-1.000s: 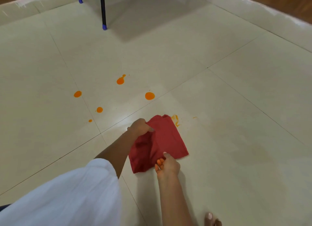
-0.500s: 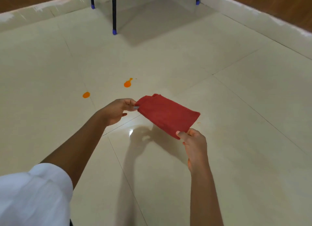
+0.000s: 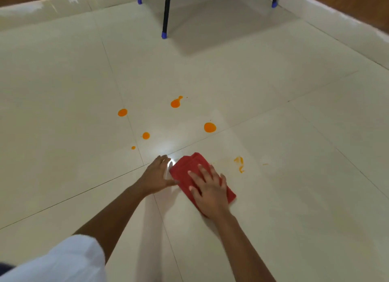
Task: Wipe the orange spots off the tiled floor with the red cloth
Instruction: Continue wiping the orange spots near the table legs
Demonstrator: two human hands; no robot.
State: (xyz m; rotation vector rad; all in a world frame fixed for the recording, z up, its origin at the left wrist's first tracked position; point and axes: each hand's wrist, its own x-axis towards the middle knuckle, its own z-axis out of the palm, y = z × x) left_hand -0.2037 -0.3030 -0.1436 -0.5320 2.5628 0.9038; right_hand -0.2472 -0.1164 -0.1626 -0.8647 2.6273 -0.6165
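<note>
I have the red cloth point(image 3: 187, 166) folded and flat on the tiled floor point(image 3: 273, 88), low in the centre of my view. The right hand point(image 3: 209, 192) lies on top of it, fingers straight and spread, palm pressing down. The left hand point(image 3: 156, 175) sits at the cloth's 9 o'clock edge, fingers straight and close together, thumb touching the fabric and pinching nothing.

From the cloth, a streaky orange smear point(image 3: 239, 163) lies at 3 o'clock, the nearest round spot point(image 3: 209, 127) at 1 o'clock, and 4 more orange spots point(image 3: 145, 135) between 10 and 12 o'clock. My worry is dragging: the blobs look thick, so 1 hard pass could pull them into streaks like that smear. With only a flat palm on it, the cloth may slip or unfold on glossy tile. Colour could also lodge in the thin dark joints.

The tiles are pale and shiny, with a glare patch at the cloth's 11 o'clock. Black chair legs point(image 3: 166, 12) with blue feet stand far off at 12 o'clock. A pale skirting runs below wood-coloured walls.
</note>
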